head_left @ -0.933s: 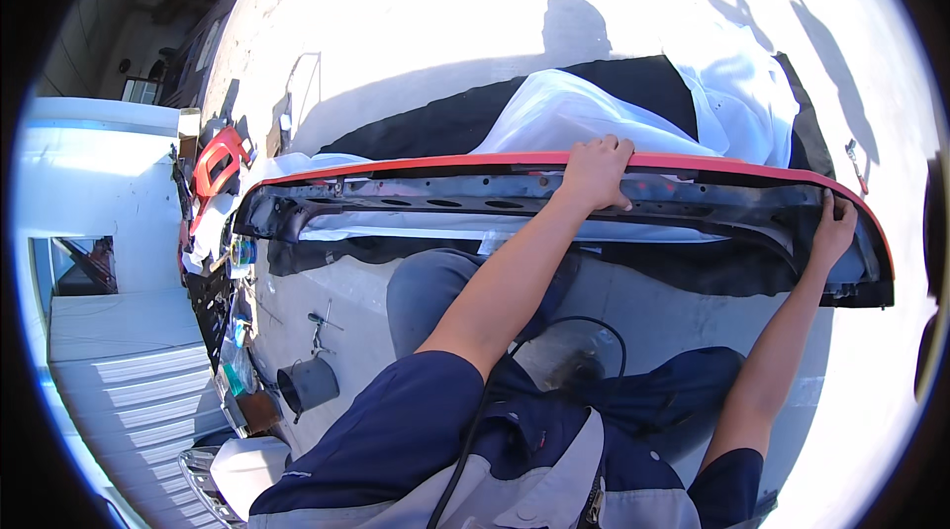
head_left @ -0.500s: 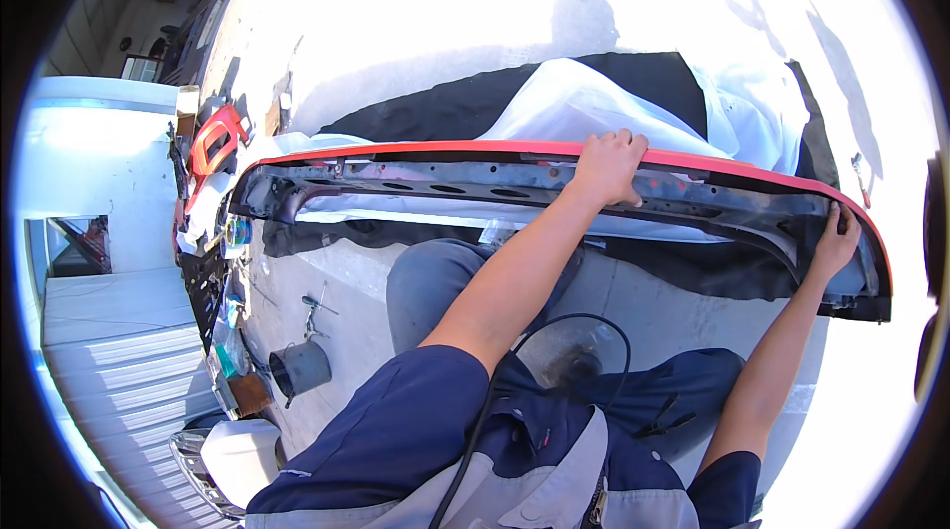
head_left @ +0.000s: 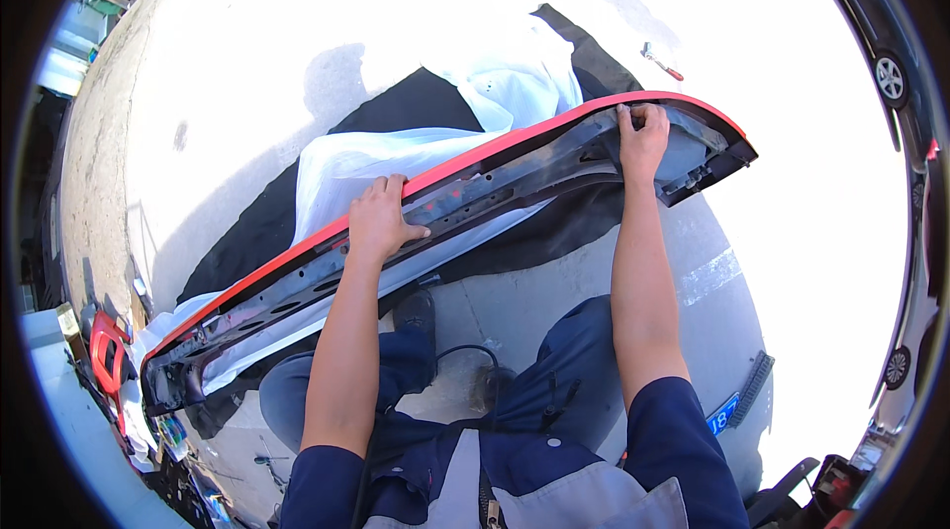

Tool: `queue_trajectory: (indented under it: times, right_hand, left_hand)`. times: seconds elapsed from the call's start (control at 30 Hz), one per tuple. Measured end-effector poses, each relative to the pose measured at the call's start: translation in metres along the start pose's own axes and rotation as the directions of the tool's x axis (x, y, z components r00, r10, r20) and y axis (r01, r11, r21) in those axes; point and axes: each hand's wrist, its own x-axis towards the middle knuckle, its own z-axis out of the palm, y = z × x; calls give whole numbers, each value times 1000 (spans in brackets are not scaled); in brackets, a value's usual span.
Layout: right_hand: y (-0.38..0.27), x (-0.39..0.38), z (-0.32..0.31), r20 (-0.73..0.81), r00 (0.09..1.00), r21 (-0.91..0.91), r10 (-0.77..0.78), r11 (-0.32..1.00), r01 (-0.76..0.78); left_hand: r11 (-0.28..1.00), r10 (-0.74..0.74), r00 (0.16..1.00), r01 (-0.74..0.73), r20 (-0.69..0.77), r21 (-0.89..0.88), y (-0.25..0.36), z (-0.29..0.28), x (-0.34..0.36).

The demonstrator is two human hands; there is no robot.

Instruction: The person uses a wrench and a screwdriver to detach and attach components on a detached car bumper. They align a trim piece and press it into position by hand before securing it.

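A long red car bumper (head_left: 505,145) lies slantwise in front of me, its dark inner side facing me. A dark perforated bar (head_left: 465,200) runs along the inside. My left hand (head_left: 380,220) grips the red rim left of the bumper's middle, fingers over the edge and thumb on the inner side. Near the right end, my right hand (head_left: 643,141) has its fingers bent and pressed together at the inner edge; whether a small part is between the fingertips is hidden. Beneath the bumper are a white sheet (head_left: 341,173) and a black mat (head_left: 247,247).
Beyond the right end lies a red-handled tool (head_left: 661,62). A red plastic part (head_left: 107,351) stands at the left among clutter. To my right are a blue plate (head_left: 723,414) and a black slatted strip (head_left: 750,388). Dark cars (head_left: 889,84) line the far right.
My view has swung to the right, so the bumper now slopes up to the right and the cars have come into sight. Both hands are still on the bumper.
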Motion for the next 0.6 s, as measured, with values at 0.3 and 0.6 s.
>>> queue_trajectory:
  times: [0.3,0.6]
  right_hand:
    - [-6,-10,-8,-12,1000,112,10,994,-9]
    - [-16,-5,-7,62,987,19,146,989,-148]
  left_hand:
    - [1000,1,1000,-1,8,-1,-1,-4,-1]
    - [1000,6,1000,-6,15,13,-3,-4,0]
